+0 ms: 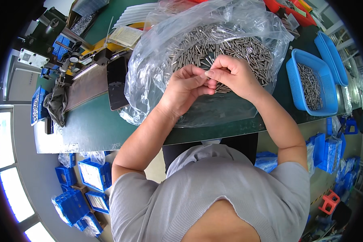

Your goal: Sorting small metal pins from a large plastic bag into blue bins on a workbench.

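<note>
My left hand (184, 86) and my right hand (237, 76) meet over a heap of short grey metal pins (250, 50). The thumb and fingers of my right hand are pinched together against the fingertips of my left hand. The left hand's fingers are curled inward, palm partly turned up. Whatever lies between the fingertips is too small and too covered to make out. Under both hands, the pins lie on a wide clear plastic bag (147, 76), spread open on the green table (149, 135).
Right of the bag, a blue basket (293, 86) holds more pins, with another blue basket (330, 56) beside it. A dark flat tablet-like slab (117, 82) lies left of the bag, near a metal fixture (64, 60). Blue crates (94, 175) stand below the table.
</note>
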The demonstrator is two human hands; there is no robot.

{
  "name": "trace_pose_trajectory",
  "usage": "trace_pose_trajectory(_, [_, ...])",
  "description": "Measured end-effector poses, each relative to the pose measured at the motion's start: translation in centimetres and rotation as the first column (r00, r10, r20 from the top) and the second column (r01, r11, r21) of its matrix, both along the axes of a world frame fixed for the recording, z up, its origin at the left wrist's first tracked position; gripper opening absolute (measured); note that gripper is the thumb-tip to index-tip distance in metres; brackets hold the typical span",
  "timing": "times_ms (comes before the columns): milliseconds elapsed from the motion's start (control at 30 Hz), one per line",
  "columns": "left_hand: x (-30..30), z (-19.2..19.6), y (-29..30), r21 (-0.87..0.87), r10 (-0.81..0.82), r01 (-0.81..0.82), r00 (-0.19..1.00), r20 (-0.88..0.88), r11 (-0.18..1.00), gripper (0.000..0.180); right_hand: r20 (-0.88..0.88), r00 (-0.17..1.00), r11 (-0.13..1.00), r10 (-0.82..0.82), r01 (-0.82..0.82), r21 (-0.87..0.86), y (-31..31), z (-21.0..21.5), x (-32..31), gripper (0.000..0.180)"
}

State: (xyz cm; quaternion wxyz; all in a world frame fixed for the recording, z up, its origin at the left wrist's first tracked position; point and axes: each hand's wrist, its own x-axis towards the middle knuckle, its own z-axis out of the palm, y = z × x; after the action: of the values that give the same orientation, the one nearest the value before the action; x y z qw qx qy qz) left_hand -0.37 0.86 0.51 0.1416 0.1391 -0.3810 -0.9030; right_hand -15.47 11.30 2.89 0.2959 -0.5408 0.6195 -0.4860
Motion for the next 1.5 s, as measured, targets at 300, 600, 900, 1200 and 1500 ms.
trace_pose_trajectory(300, [0.0,0.2,-0.5,-0.022,0.132,-0.131,0.989,0.061,0.991,0.01,0.805,0.593,0.995,0.03,-0.093,0.032,0.3,-0.2,-4.8,0.018])
trace_pose_trajectory(600, [0.3,0.4,-1.0,0.05,0.233,-0.236,0.97,0.068,0.97,0.008,-0.085,0.993,0.981,0.081,-0.065,0.184,0.1,-0.4,-1.8,0.016])
trace_pose_trajectory(900, [0.2,0.5,-0.9,0.044,0.226,-0.229,0.971,0.076,0.972,0.008,-0.949,0.312,0.993,0.045,-0.116,0.009,0.6,-1.4,1.3,0.009])
trace_pose_trajectory(1200, [0.4,0.2,-0.8,0.049,0.151,-0.155,0.986,0.072,0.987,0.008,0.057,0.998,0.991,0.017,-0.024,0.129,0.0,-0.3,-1.4,0.013])
trace_pose_trajectory(1500, [0.0,0.1,-0.1,0.054,0.018,-0.019,1.0,0.013,0.998,0.007,0.529,0.846,0.991,-0.066,-0.005,0.132,0.0,0.7,-0.5,0.014])
